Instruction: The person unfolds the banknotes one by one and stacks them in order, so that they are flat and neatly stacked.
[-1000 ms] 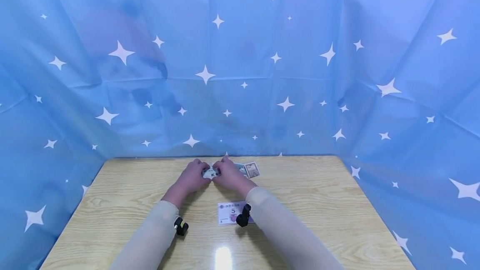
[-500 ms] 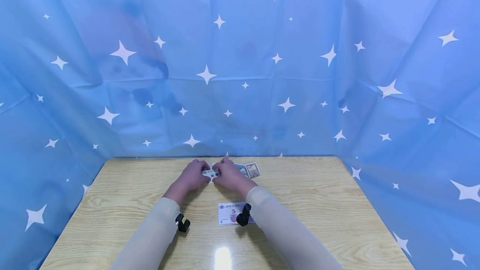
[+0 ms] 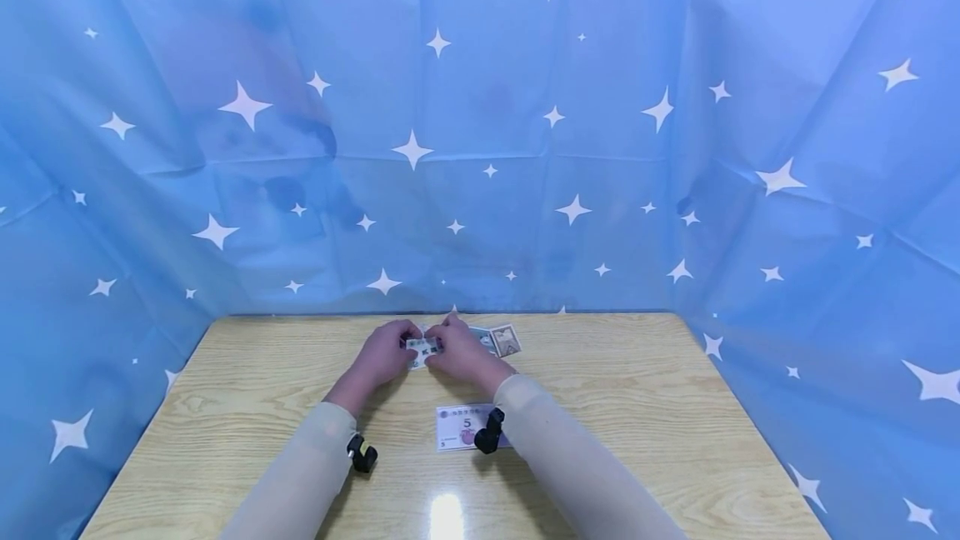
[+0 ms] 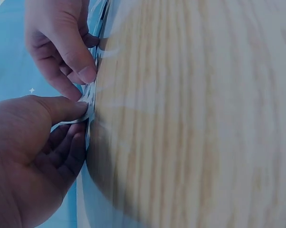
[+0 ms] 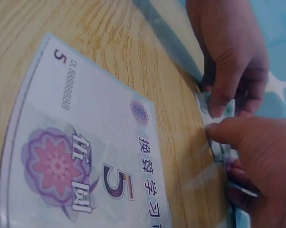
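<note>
Near the table's far edge, both hands hold a small white-and-green play banknote (image 3: 422, 351). My left hand (image 3: 385, 352) pinches its left side between thumb and fingers. My right hand (image 3: 467, 354) grips the other side, thumb on top in the right wrist view. Seen from the left wrist, the banknote (image 4: 83, 110) is nearly edge-on, close over the tabletop, and the thumbs sit near each other. Part of the note is hidden behind the fingers.
A purple play banknote marked 5 (image 3: 452, 430) lies flat under my right forearm, partly covered by the black wrist camera (image 3: 489, 432). Just right of my right hand lie a bluish note (image 3: 483, 337) and a brown one (image 3: 506, 340). A blue star-patterned curtain (image 3: 480, 190) stands behind the table.
The held banknote has shifted slightly toward me and turned a little, so more of its left part shows. Both hands stay at nearly the same place.
</note>
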### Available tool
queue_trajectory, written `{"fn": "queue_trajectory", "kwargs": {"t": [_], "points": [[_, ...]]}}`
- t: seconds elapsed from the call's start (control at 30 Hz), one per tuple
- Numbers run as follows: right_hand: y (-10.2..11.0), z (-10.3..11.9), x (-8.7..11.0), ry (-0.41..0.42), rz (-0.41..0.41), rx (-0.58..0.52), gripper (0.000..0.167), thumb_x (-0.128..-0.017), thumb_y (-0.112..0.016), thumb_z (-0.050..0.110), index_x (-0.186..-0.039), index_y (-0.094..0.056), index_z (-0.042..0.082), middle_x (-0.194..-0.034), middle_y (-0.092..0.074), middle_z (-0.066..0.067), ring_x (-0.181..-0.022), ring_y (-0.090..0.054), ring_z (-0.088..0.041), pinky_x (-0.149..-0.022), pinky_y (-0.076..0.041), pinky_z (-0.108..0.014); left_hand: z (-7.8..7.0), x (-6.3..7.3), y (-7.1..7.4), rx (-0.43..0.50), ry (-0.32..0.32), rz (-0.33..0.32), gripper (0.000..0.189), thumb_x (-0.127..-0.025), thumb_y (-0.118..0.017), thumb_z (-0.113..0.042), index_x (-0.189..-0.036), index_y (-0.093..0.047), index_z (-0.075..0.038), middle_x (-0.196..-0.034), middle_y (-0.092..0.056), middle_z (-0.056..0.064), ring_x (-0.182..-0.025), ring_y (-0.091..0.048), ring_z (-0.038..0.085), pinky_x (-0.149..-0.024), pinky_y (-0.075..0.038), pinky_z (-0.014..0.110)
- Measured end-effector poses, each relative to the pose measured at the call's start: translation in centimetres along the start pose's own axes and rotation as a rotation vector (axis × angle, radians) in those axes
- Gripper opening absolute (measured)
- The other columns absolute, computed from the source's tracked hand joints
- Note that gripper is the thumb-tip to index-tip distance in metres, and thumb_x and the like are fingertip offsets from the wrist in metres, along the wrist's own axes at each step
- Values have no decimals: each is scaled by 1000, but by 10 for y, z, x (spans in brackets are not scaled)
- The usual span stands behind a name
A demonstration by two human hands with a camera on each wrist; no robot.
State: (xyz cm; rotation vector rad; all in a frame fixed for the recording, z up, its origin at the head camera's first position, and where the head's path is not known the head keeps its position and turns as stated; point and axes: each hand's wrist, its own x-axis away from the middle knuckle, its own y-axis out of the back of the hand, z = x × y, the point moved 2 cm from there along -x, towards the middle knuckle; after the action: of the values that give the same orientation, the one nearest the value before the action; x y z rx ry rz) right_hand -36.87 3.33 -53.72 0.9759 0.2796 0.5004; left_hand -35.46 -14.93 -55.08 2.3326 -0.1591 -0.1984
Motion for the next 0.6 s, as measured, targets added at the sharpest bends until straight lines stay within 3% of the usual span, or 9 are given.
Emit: {"fn": "queue_trajectory", "kwargs": {"t": [0.17,0.37,0.6], "points": [[0,-5,2,-9,-20,-25,52,-98,-87,25,-146,-71,12,-122,-57,-9,-102,-58,-18,-92,-55,-37,3,0,2,67,0,-9,23,-95,-79,3,-116,-77,-7,-108,-74,5,-97,-66,22,-91,-58,47],[0,-6,0,50,-91,54,46,-98,-87,31,-139,-74,16,-137,-59,-4,-140,-52,-27,-116,-49,-43,5,6,7,137,7,-19,24,-98,-78,1,-119,-79,-9,-113,-75,5,-99,-67,20,-91,-59,44],[3,-2,-2,128,-172,46,28,-98,-87,25,-123,-79,15,-122,-65,1,-123,-56,-21,-109,-51,-41,6,16,18,210,23,2,25,-101,-76,0,-124,-78,-11,-119,-75,6,-102,-69,21,-89,-60,43]]}}
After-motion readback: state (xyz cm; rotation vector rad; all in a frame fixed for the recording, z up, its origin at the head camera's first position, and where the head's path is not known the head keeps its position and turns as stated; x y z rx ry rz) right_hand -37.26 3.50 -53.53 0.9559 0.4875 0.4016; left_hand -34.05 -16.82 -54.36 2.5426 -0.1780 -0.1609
